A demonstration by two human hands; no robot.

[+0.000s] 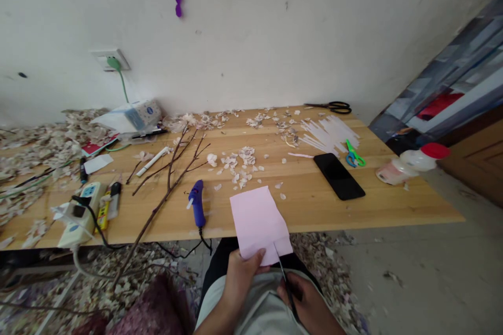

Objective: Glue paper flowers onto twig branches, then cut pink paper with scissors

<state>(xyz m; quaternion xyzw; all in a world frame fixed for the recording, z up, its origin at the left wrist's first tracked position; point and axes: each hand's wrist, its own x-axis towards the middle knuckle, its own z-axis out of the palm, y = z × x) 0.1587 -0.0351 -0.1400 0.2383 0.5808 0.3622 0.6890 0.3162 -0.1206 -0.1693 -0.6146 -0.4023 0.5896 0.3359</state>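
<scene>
My left hand [239,277] pinches the near edge of a pale pink sheet of paper [257,220], which sticks out over the front edge of the wooden table [393,204]. My right hand [304,298] grips dark scissors [283,272], whose blades reach into the sheet's lower right edge. Both hands hover above my lap, just in front of the table.
On the table lie a blue glue gun [197,203], a bare branch [168,178], a black phone [338,175], green scissors [354,154], black scissors [330,107], white paper strips [328,133], scattered petals [239,159], a power strip [78,212], a tipped bottle [411,162].
</scene>
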